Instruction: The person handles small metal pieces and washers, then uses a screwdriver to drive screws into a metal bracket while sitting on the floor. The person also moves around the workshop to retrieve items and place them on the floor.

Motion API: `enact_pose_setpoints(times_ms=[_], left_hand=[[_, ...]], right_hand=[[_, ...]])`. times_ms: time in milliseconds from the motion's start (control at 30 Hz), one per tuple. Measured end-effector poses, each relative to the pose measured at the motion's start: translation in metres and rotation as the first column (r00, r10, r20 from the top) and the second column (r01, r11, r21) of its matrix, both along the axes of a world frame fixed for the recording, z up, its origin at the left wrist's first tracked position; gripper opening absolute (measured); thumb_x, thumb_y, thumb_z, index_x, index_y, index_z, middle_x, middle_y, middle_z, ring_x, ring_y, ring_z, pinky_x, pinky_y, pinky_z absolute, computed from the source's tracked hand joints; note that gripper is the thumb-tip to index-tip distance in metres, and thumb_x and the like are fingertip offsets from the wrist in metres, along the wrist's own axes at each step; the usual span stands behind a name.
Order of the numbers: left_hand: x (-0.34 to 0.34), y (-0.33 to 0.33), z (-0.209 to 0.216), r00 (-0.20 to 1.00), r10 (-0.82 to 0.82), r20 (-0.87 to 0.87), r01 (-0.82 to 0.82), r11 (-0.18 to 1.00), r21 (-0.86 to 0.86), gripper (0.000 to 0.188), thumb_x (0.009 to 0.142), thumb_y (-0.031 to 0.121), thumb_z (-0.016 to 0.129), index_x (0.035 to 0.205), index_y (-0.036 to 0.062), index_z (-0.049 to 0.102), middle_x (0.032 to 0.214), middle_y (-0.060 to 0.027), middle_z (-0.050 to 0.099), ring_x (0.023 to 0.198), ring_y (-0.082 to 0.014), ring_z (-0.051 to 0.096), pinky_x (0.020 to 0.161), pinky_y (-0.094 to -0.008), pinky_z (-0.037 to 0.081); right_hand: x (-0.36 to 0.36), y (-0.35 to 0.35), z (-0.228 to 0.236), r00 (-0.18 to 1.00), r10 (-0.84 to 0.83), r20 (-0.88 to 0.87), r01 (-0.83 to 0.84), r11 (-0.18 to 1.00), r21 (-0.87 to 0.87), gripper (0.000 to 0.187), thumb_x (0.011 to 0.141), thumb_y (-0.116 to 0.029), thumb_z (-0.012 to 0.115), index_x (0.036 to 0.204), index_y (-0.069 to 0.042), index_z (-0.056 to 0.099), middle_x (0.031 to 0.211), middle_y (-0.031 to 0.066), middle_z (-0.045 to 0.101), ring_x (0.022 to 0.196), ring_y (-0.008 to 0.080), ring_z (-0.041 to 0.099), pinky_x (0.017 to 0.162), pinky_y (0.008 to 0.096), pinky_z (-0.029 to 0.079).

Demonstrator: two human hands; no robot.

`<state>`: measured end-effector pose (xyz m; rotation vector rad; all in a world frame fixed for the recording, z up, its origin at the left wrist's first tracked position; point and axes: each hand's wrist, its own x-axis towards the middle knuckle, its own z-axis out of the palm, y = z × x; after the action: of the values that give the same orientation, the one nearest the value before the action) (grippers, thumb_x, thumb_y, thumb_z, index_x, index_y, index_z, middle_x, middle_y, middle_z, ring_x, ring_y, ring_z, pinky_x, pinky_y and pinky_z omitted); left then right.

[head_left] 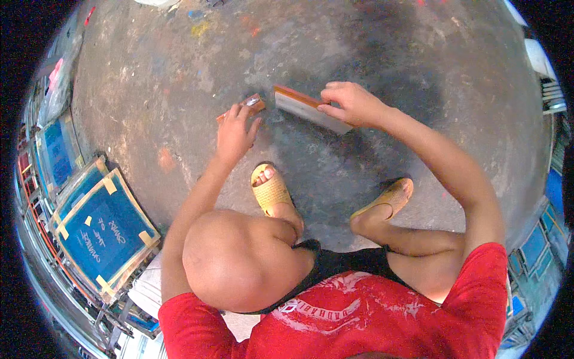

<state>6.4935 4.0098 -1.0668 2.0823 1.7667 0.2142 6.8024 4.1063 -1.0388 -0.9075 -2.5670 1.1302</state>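
Note:
My left hand (237, 130) reaches down over a small orange-brown bar (256, 104) near the floor. Its fingers curl over the bar and the thumb stands away to the right; a shiny pale patch shows at the bar's far end. My right hand (350, 103) pinches the right part of a wide flat squeegee-like panel (308, 112), tilted up on its edge. That panel has an orange-brown strip along its top and a pale grey face towards me. A small gap separates the two pieces. What touches the floor beneath them is hard to make out.
Below my hands are my feet in yellow slippers (272, 190) on the stained concrete floor (179, 72). At the left lean blue screen frames (107, 230) with taped edges, beside a rack (45, 239). More blue frames (534, 246) stand along the right edge.

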Motion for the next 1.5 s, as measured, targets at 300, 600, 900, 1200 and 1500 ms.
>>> enact_pose_setpoints(times_ms=[300, 600, 900, 1200, 1500], left_hand=[[-0.028, -0.073, -0.024, 0.948, 0.317, -0.029, -0.314, 0.946, 0.080, 0.041, 0.079, 0.017, 0.072, 0.117, 0.0100, 0.059, 0.108, -0.0117, 0.055, 0.103, -0.0334, 0.053, 0.085, -0.0455, 0.043], [-0.030, -0.108, -0.014, 0.969, 0.201, -0.145, -0.208, 0.978, -0.036, 0.047, 0.082, 0.020, 0.072, 0.126, 0.0148, 0.058, 0.118, -0.0099, 0.055, 0.111, -0.0318, 0.052, 0.093, -0.0463, 0.040], [0.021, -0.047, 0.060, 0.945, 0.121, 0.303, -0.131, 0.991, 0.015, 0.052, 0.080, 0.008, 0.075, 0.129, 0.0124, 0.061, 0.114, -0.0111, 0.065, 0.103, -0.0257, 0.063, 0.087, -0.0356, 0.051], [0.030, -0.006, 0.053, 0.174, 0.592, 0.787, -0.470, 0.752, -0.462, 0.040, 0.088, 0.015, 0.073, 0.123, 0.0005, 0.060, 0.110, -0.0082, 0.066, 0.096, -0.0155, 0.063, 0.084, -0.0291, 0.051], [0.082, -0.039, 0.028, 0.394, 0.475, 0.787, 0.107, 0.827, -0.552, 0.056, 0.079, 0.025, 0.080, 0.127, 0.0053, 0.057, 0.116, -0.0079, 0.064, 0.108, -0.0218, 0.060, 0.096, -0.0357, 0.046]], right_hand=[[-0.028, -0.031, -0.030, 1.000, 0.026, 0.003, -0.025, 0.899, 0.437, 0.017, 0.075, -0.014, 0.069, 0.076, -0.006, 0.053, 0.074, 0.0113, 0.052, 0.068, 0.0303, 0.059, 0.063, 0.0437, 0.049], [-0.044, -0.065, -0.074, 0.934, -0.331, -0.134, 0.329, 0.944, -0.041, 0.010, 0.087, -0.012, 0.058, 0.094, -0.006, 0.060, 0.086, 0.0138, 0.061, 0.075, 0.0305, 0.063, 0.068, 0.0409, 0.051], [0.029, 0.011, -0.069, 0.588, -0.799, 0.124, 0.637, 0.363, -0.680, 0.034, 0.094, -0.010, 0.050, 0.126, -0.002, 0.058, 0.118, 0.0069, 0.064, 0.104, 0.0139, 0.059, 0.091, 0.0280, 0.045], [0.055, -0.008, -0.051, 0.672, -0.731, 0.118, 0.702, 0.579, -0.416, 0.038, 0.094, -0.014, 0.056, 0.132, -0.006, 0.057, 0.131, 0.0035, 0.059, 0.121, 0.0186, 0.054, 0.103, 0.0321, 0.039], [-0.008, -0.110, 0.041, 0.900, -0.433, -0.051, 0.296, 0.692, -0.658, 0.083, 0.082, -0.037, 0.077, 0.146, -0.006, 0.035, 0.132, 0.0148, 0.057, 0.124, 0.0265, 0.052, 0.101, 0.0382, 0.044]])
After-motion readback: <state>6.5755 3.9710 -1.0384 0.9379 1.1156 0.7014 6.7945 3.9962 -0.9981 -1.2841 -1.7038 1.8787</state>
